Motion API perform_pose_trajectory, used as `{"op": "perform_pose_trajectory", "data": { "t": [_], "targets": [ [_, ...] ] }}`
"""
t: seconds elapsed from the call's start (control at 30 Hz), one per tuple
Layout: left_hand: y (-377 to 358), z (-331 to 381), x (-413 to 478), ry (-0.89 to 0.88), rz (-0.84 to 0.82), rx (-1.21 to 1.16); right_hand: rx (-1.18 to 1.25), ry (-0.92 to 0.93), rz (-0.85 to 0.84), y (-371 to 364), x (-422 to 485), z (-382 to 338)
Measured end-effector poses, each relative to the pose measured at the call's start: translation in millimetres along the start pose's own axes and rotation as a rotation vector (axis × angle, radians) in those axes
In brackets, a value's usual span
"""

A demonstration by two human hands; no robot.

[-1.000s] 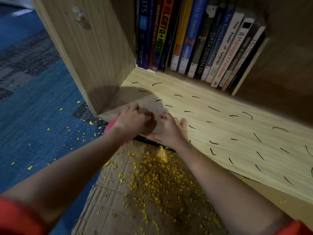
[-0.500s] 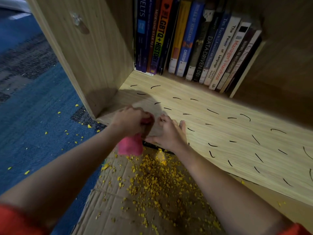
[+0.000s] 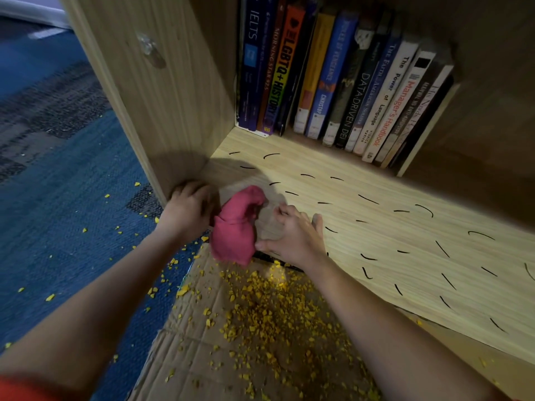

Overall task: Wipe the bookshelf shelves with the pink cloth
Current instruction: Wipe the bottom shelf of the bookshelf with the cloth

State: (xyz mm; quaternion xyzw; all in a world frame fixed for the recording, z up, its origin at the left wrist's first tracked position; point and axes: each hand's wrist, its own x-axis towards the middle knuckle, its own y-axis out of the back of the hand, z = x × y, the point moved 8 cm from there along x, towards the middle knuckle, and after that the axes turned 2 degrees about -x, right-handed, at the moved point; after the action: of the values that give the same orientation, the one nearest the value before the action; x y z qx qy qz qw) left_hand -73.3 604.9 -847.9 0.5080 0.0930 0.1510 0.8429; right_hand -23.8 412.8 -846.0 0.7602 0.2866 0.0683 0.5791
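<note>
The pink cloth (image 3: 235, 228) is bunched up at the front left corner of the bookshelf's lowest shelf (image 3: 376, 227), and its lower part hangs over the front edge. My left hand (image 3: 188, 206) is at the cloth's left side, by the side panel's bottom corner, and grips the cloth. To the cloth's right, my right hand (image 3: 292, 235) rests on the shelf with bent fingers. Its thumb touches the cloth's lower right edge. The light wood shelf board bears several short black curved marks.
A row of upright books (image 3: 333, 79) fills the back of the shelf. The wooden side panel (image 3: 162, 96) stands at the left. A sheet of cardboard (image 3: 246, 342) strewn with yellow crumbs lies on the blue carpet (image 3: 58, 227) below the shelf edge.
The cloth, mostly hidden under my left hand a second ago, has come out and now stands bunched between both hands. My left hand shifted left toward the panel corner. My right hand has barely moved.
</note>
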Motion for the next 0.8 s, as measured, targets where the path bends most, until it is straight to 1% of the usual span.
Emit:
{"op": "perform_pose_trajectory", "data": {
  "t": [0.03,0.1,0.2,0.27,0.3,0.37,0.4,0.43,0.5,0.57,0.63,0.7,0.8],
  "targets": [
    [-9.4,-4.0,-2.5,-0.022,-0.062,0.047,-0.005,-0.008,0.0,-0.3,1.1,1.2],
    [-18.5,-7.5,-6.6,0.005,-0.137,0.07,-0.028,-0.013,-0.009,0.2,0.3,0.6],
    [-21.2,-8.0,-4.4,0.084,-0.141,0.032,-0.028,-0.018,-0.035,2.7,1.6,-1.8],
    [-24.3,-7.9,-2.9,0.131,-0.213,0.042,-0.007,-0.072,-0.081,4.5,7.9,1.2],
    [-24.1,-7.4,-2.5,0.148,-0.234,0.058,0.086,-0.097,-0.071,8.1,12.5,2.0],
    [-23.9,-6.8,-1.0,0.167,-0.266,0.073,0.382,-0.15,0.039,16.8,23.0,-6.5],
    [-24.6,-6.7,-0.3,0.178,-0.287,0.066,0.487,-0.174,0.087,16.7,27.1,-17.0],
    [-25.1,-7.1,-0.1,0.188,-0.306,0.061,0.481,-0.167,0.106,13.9,30.1,-33.4],
    [-25.6,-7.3,-1.0,0.2,-0.337,0.059,0.263,-0.086,0.116,1.5,29.9,-69.9],
    [-25.3,-8.3,-0.1,0.195,-0.344,0.045,0.151,-0.024,0.189,-1.6,22.2,-84.9],
    [-26.5,-9.1,-0.8,0.194,-0.352,0.007,0.11,0.024,0.209,-1.0,15.9,-74.5],
    [-27.3,-10.3,-0.5,0.185,-0.35,-0.01,0.091,0.079,0.187,0.7,14.9,-63.5],
    [-28.6,-10.1,0.4,0.178,-0.337,-0.005,0.072,0.052,0.208,6.7,42.2,-68.2]
  ]
}}
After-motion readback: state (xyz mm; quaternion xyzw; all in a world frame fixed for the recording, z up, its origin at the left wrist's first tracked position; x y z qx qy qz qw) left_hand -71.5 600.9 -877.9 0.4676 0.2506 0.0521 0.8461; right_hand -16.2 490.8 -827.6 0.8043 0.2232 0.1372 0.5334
